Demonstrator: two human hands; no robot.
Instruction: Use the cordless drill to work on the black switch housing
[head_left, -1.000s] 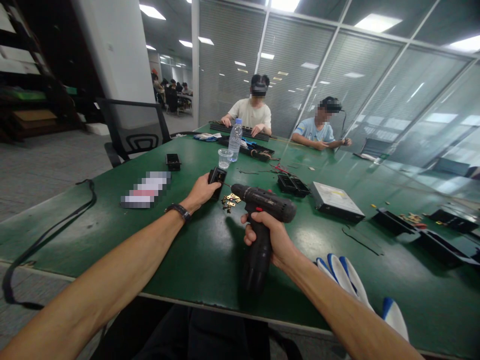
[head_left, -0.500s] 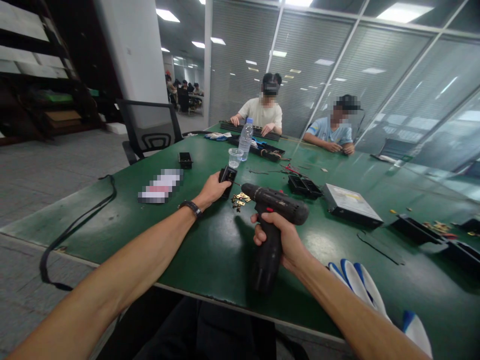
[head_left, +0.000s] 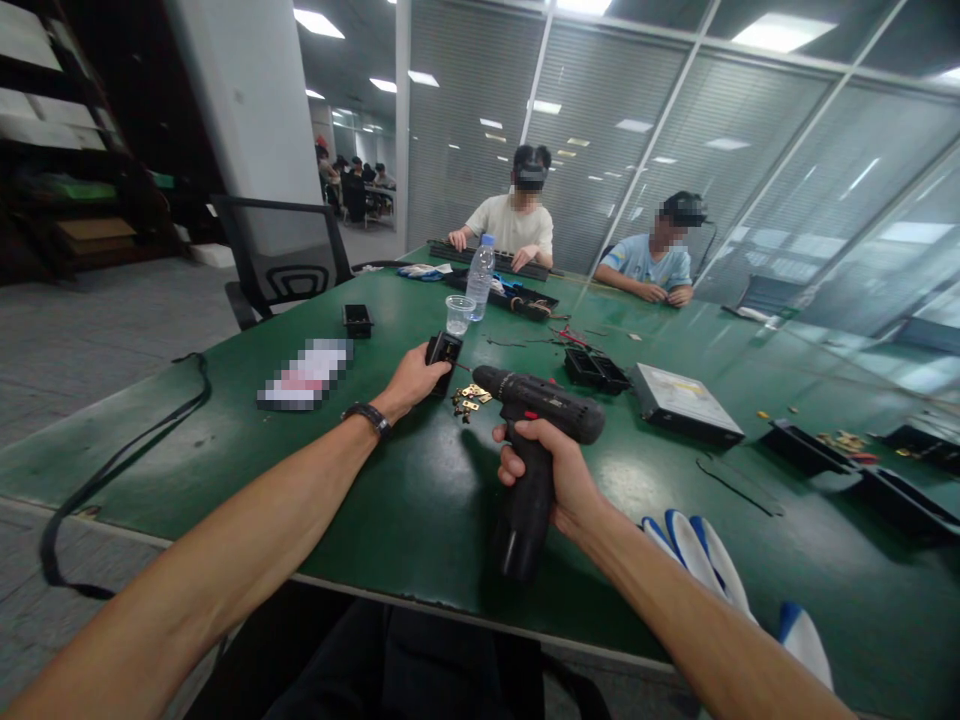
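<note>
My right hand point(head_left: 551, 465) is wrapped round the grip of a black cordless drill point(head_left: 551, 405), its battery end low and its chuck pointing left. A thin bit reaches from the chuck to a small black plastic box point(head_left: 442, 352). That box is gripped in my left hand point(head_left: 415, 380), thumb on its near side; the bit's tip is too small to tell whether it touches. Just below the box, small brass plates point(head_left: 471, 396) and dark screws lie in a loose pile on the green table point(head_left: 360, 510).
Behind the box stand a clear plastic cup point(head_left: 459, 314) and a water bottle point(head_left: 481, 280). Black trays point(head_left: 595, 371), a flat metal drive point(head_left: 686, 403) and white-blue gloves point(head_left: 701, 555) lie to the right. Two people point(head_left: 517, 225) sit across the table. A strap point(head_left: 124, 480) hangs over the left edge.
The whole view has shifted slightly, so things sit a little further left. Both hands keep the same hold on the drill and the black box.
</note>
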